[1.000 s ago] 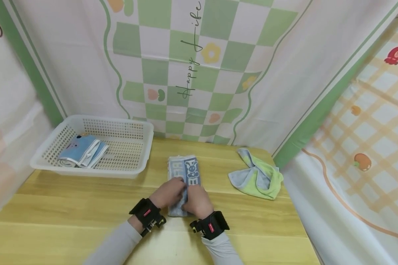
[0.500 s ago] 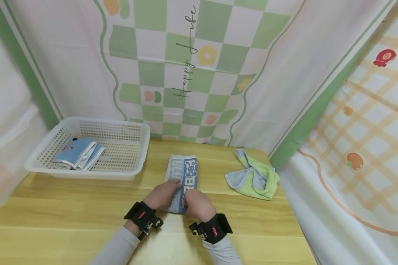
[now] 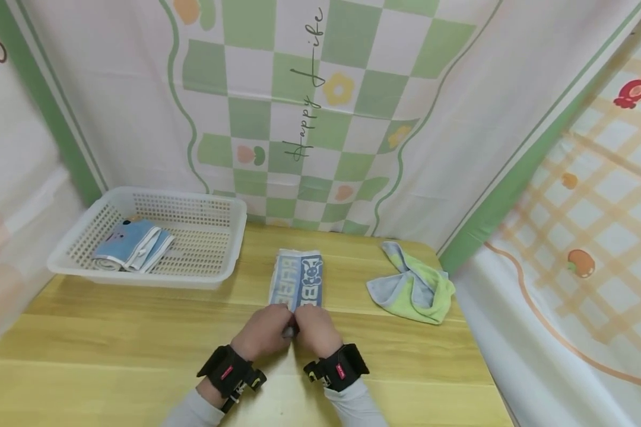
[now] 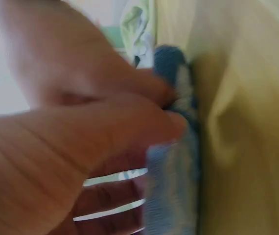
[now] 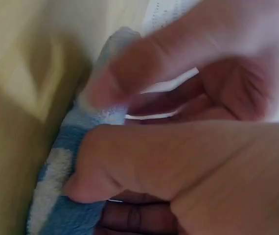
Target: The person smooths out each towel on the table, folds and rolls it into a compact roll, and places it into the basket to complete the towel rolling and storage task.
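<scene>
A long folded blue-and-white towel [image 3: 297,279], with a rabbit figure and letters on it, lies on the table. At its near end my left hand [image 3: 264,332] and right hand [image 3: 317,332] meet side by side, pinching the edge. In the left wrist view, the left thumb presses the towel's thick edge [image 4: 171,191] while the fingers reach over its other side. The right wrist view has the right thumb bent against the blue cloth [image 5: 85,215], with fingers behind. Both hands hide the near end in the head view.
At the back left stands a white perforated plastic basket [image 3: 229,237] holding a folded light-blue towel [image 3: 130,243]. A crumpled green-and-grey towel [image 3: 419,287] lies to the right on the wooden table [image 3: 139,350]. Printed curtains [image 3: 310,118] close off the back and sides.
Both hands have drawn back to the towel's near end and come together there. The towel's visible length below the letters is shorter. Basket and green towel have stayed put.
</scene>
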`<action>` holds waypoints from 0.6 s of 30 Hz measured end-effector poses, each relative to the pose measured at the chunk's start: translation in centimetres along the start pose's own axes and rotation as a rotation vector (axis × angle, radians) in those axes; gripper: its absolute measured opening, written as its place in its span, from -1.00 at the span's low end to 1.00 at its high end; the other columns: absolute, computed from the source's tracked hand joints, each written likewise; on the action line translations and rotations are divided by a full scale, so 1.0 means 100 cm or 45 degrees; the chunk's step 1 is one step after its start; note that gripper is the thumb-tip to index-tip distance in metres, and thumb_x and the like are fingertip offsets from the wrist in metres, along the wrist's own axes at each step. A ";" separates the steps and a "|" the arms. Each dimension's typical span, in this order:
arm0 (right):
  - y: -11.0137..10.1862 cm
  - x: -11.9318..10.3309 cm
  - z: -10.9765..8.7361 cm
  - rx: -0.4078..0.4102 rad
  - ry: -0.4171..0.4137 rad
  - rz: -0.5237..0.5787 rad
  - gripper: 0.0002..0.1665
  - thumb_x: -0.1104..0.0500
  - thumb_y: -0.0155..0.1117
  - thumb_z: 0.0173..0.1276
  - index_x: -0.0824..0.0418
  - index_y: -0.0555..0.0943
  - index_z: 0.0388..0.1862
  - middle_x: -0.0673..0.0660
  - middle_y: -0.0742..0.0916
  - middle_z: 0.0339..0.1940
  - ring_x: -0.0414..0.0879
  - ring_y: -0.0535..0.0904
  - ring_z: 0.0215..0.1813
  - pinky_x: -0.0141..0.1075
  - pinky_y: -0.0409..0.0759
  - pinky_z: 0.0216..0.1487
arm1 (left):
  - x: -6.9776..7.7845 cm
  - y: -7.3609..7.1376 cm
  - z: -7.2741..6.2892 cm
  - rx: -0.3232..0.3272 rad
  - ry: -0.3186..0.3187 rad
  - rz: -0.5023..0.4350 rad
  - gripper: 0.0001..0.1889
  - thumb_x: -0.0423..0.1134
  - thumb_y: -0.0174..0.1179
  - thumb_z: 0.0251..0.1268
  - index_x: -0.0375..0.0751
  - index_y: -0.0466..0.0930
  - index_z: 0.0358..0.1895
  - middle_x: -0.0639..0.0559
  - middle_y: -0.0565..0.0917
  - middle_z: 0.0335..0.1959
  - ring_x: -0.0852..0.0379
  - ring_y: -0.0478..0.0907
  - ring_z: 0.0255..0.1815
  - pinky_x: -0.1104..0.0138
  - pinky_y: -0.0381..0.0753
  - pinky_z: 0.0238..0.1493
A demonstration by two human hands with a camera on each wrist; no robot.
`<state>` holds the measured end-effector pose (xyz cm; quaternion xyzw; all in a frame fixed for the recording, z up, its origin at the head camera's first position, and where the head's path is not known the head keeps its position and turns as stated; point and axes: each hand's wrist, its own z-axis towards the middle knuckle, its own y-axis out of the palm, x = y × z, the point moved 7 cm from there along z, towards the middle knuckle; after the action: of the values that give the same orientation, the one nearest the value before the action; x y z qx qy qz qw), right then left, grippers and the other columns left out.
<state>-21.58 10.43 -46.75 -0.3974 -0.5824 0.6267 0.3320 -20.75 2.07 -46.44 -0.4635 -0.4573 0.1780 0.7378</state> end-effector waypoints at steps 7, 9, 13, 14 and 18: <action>0.006 0.024 0.003 -0.264 0.004 0.497 -0.78 0.32 0.41 0.22 0.23 0.54 -0.54 0.02 0.54 -0.58 -0.16 0.42 -0.53 -0.34 0.41 -0.51 | 0.001 0.008 0.011 0.029 0.000 0.074 -0.84 -0.54 0.25 0.10 -0.18 0.58 -0.44 -0.02 0.64 -0.47 0.07 0.57 -0.44 0.23 0.56 -0.42; 0.006 0.028 0.003 -0.296 0.009 0.513 -0.87 0.37 0.32 0.26 0.26 0.57 -0.47 0.02 0.56 -0.55 -0.17 0.43 -0.51 -0.35 0.43 -0.48 | -0.001 0.009 0.016 0.009 -0.013 0.062 -0.85 -0.53 0.23 0.13 -0.20 0.58 -0.44 -0.05 0.64 -0.48 0.05 0.57 -0.44 0.21 0.56 -0.42; -0.011 0.027 0.003 -0.160 -0.003 0.413 -0.87 0.46 0.25 0.23 0.30 0.69 -0.31 0.06 0.68 -0.39 -0.16 0.52 -0.37 -0.33 0.55 -0.32 | -0.011 0.009 0.027 -0.067 -0.106 -0.027 -0.88 -0.53 0.19 0.20 -0.26 0.61 -0.41 -0.08 0.65 -0.46 0.04 0.55 -0.42 0.17 0.57 -0.36; -0.017 0.025 0.003 -0.109 0.002 0.373 -0.82 0.47 0.26 0.22 0.28 0.71 -0.27 0.07 0.69 -0.36 -0.15 0.54 -0.33 -0.32 0.57 -0.28 | -0.014 0.010 0.030 -0.097 -0.137 -0.049 -0.88 -0.53 0.18 0.22 -0.27 0.62 -0.40 -0.08 0.64 -0.44 0.05 0.54 -0.41 0.17 0.57 -0.34; -0.036 0.008 -0.005 0.062 -0.041 0.194 -0.75 0.50 0.35 0.07 0.21 0.73 -0.33 0.06 0.70 -0.37 -0.10 0.58 -0.31 -0.30 0.59 -0.28 | -0.022 0.010 0.037 -0.200 -0.217 -0.129 -0.82 -0.62 0.12 0.10 -0.31 0.65 -0.37 -0.07 0.63 -0.42 0.06 0.47 -0.42 0.19 0.52 -0.34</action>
<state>-21.73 11.74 -43.28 -0.4223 -0.5403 0.6704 0.2835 -24.82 3.01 -47.80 -0.4793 -0.5536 0.1430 0.6658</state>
